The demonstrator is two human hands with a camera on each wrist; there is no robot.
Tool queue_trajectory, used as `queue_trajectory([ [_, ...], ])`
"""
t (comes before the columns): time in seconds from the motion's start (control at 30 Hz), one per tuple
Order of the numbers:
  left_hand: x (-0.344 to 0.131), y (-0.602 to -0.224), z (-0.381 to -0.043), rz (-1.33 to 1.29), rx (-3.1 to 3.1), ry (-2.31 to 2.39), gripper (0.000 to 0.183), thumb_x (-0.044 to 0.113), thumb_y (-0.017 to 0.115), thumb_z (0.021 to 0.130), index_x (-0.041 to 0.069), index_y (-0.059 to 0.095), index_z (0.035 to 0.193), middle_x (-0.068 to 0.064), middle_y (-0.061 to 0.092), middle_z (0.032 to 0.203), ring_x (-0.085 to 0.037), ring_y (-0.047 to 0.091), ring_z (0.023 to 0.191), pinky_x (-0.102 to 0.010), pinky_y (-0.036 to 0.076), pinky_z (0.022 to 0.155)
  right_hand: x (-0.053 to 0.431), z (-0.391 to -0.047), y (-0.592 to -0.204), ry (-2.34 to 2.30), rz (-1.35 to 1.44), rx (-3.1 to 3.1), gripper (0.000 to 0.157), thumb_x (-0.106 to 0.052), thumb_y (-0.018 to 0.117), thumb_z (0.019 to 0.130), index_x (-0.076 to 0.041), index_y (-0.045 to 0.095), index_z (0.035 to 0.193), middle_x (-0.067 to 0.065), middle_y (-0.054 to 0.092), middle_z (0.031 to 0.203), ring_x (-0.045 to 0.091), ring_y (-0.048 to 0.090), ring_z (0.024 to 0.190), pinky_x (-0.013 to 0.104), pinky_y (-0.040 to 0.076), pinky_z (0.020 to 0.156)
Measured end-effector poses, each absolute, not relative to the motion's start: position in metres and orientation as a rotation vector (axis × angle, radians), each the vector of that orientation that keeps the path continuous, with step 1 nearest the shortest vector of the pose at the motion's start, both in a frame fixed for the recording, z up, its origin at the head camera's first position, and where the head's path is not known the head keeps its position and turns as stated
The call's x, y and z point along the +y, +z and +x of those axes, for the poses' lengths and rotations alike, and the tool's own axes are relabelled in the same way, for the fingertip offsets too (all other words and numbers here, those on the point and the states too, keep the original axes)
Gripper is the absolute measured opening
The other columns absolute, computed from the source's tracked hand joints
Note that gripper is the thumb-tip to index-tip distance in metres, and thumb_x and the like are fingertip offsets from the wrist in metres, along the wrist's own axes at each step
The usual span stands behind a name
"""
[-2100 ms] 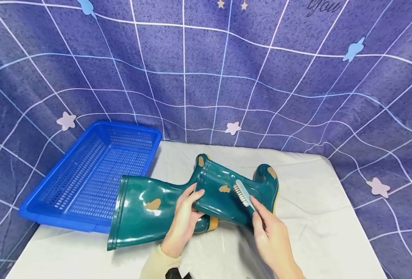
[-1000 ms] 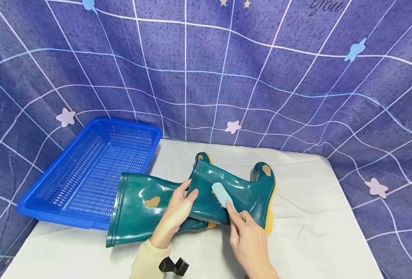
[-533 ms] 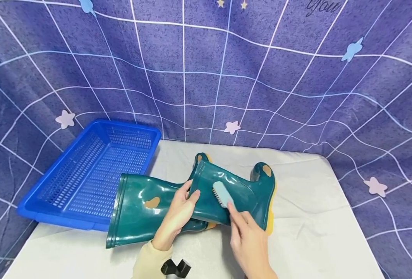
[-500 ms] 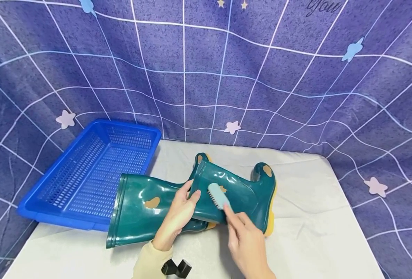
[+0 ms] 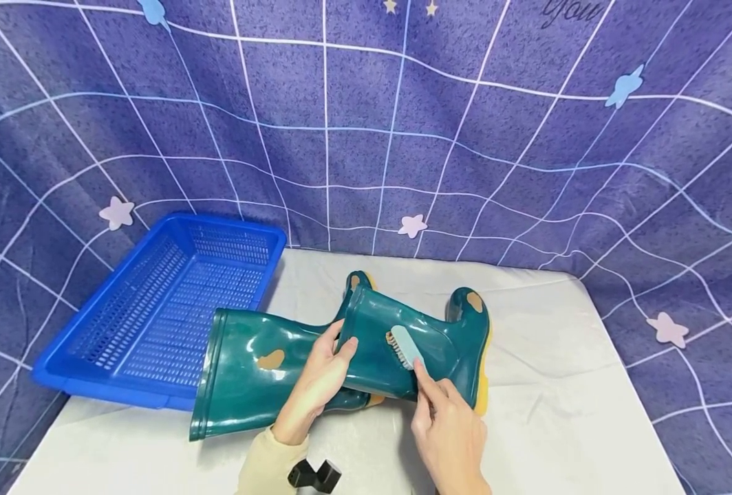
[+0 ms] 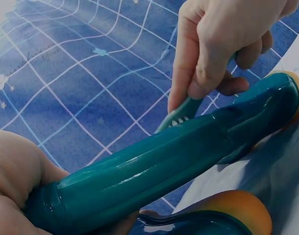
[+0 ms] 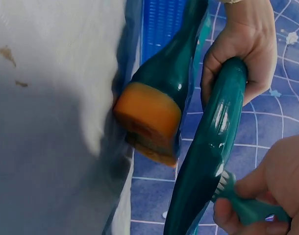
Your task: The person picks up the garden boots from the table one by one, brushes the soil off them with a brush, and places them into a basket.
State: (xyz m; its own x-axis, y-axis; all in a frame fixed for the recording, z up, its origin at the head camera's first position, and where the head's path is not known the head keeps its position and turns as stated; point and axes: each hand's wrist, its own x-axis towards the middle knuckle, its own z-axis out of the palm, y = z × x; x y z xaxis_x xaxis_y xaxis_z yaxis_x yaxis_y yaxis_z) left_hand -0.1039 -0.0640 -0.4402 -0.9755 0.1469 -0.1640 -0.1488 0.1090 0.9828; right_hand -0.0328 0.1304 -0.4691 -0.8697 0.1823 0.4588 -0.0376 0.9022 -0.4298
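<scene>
A green rubber boot (image 5: 431, 350) with a yellow sole lies tilted over a second green rubber boot (image 5: 242, 385), which rests on its side. At the shaft's top rim, my left hand (image 5: 319, 371) grips the upper boot, thumb on the outside. The left wrist view also shows that hand (image 6: 14, 181) wrapped round the rim. My right hand (image 5: 449, 426) holds a pale blue brush (image 5: 408, 346), index finger stretched along its handle. In the right wrist view, the white bristles of the brush (image 7: 225, 183) meet the boot's shaft. The brush covers most of a tan patch there.
To the left stands a blue plastic basket (image 5: 174, 313), its near corner beside the lower boot's opening. The table has a white cloth (image 5: 545, 385). Behind it hangs a purple curtain (image 5: 366, 158) with a grid and stars. Small brown marks (image 7: 7, 55) show in the right wrist view.
Two seconds ago the brush was nearer the ankle; it moved left up the shaft, then slightly right again to now. The upper boot shifted a little left with my left hand.
</scene>
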Motion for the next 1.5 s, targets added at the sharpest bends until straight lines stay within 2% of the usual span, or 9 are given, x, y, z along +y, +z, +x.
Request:
queue_trajectory([
  [0.2,-0.065,-0.439,-0.103,0.013,2.131,1.993,0.049,0.019,0.045,0.105,0.010,0.033,0.152,-0.015,0.063,0.132,-0.027,0.061,0.121,-0.053,0.040,0.110,0.139,-0.036,-0.467,0.603,-0.153,-2.510,0.038,-0.020,0.067,0.090,-0.036,0.069,0.125,-0.011,0.065,0.077,0.011,0.055,0.055,0.025,0.032,0.041],
  [0.37,-0.065,-0.440,-0.104,0.020,2.128,1.995,0.049,0.019,0.046,0.105,0.012,0.034,0.152,-0.015,0.061,0.136,-0.028,0.058,0.126,-0.053,0.038,0.113,0.136,-0.036,-0.468,0.702,0.137,-2.390,0.042,-0.010,0.070,0.087,-0.028,0.070,0.125,-0.009,0.067,0.080,0.007,0.062,0.064,0.025,0.049,0.051],
  [0.43,-0.064,-0.440,-0.104,0.022,2.134,1.995,0.049,0.019,0.046,0.105,0.013,0.035,0.152,-0.014,0.060,0.137,-0.027,0.057,0.128,-0.053,0.037,0.114,0.131,-0.035,-0.469,0.737,0.266,-2.359,0.044,-0.008,0.070,0.086,-0.026,0.070,0.126,-0.009,0.067,0.082,0.005,0.063,0.066,0.022,0.052,0.056],
  [0.6,-0.064,-0.439,-0.104,0.020,2.154,2.000,0.048,0.019,0.046,0.105,0.012,0.036,0.151,-0.013,0.061,0.136,-0.026,0.055,0.129,-0.053,0.035,0.114,0.121,-0.031,-0.470,0.752,0.438,-2.353,0.047,-0.010,0.071,0.086,-0.028,0.068,0.129,-0.012,0.062,0.080,-0.004,0.051,0.059,0.012,0.042,0.050],
  [0.77,-0.065,-0.438,-0.103,0.005,2.164,1.994,0.048,0.019,0.046,0.105,0.012,0.035,0.152,-0.014,0.061,0.136,-0.026,0.055,0.128,-0.053,0.036,0.113,0.120,-0.030,-0.472,0.737,0.394,-2.360,0.043,-0.013,0.071,0.086,-0.031,0.070,0.125,-0.014,0.059,0.075,-0.005,0.045,0.054,0.009,0.033,0.045],
  [1.0,-0.066,-0.439,-0.103,0.024,2.147,1.997,0.049,0.020,0.046,0.105,0.010,0.034,0.152,-0.015,0.062,0.134,-0.028,0.057,0.126,-0.054,0.037,0.113,0.144,-0.039,-0.478,0.661,0.131,-2.323,0.032,-0.016,0.070,0.085,-0.026,0.076,0.114,-0.010,0.062,0.066,0.007,0.051,0.050,0.022,0.037,0.041],
  [1.2,-0.065,-0.439,-0.104,0.030,2.141,1.990,0.049,0.020,0.046,0.105,0.010,0.034,0.152,-0.014,0.063,0.133,-0.028,0.059,0.125,-0.054,0.037,0.113,0.166,-0.044,-0.478,0.629,-0.128,-2.399,0.030,-0.020,0.066,0.090,-0.030,0.075,0.117,-0.005,0.069,0.073,0.013,0.052,0.049,0.027,0.035,0.041],
  [1.37,-0.065,-0.438,-0.103,0.030,2.150,1.989,0.049,0.020,0.046,0.105,0.011,0.034,0.152,-0.015,0.061,0.136,-0.029,0.056,0.128,-0.055,0.036,0.114,0.161,-0.045,-0.480,0.657,0.031,-2.347,0.033,-0.015,0.068,0.088,-0.025,0.074,0.119,-0.005,0.068,0.074,0.011,0.059,0.056,0.030,0.043,0.046],
  [1.5,-0.064,-0.438,-0.103,0.040,2.153,1.991,0.049,0.020,0.046,0.105,0.011,0.034,0.152,-0.014,0.060,0.137,-0.028,0.054,0.131,-0.054,0.035,0.115,0.146,-0.042,-0.482,0.768,0.276,-2.297,0.038,-0.009,0.071,0.086,-0.020,0.072,0.122,-0.008,0.067,0.078,0.004,0.060,0.064,0.023,0.050,0.057],
])
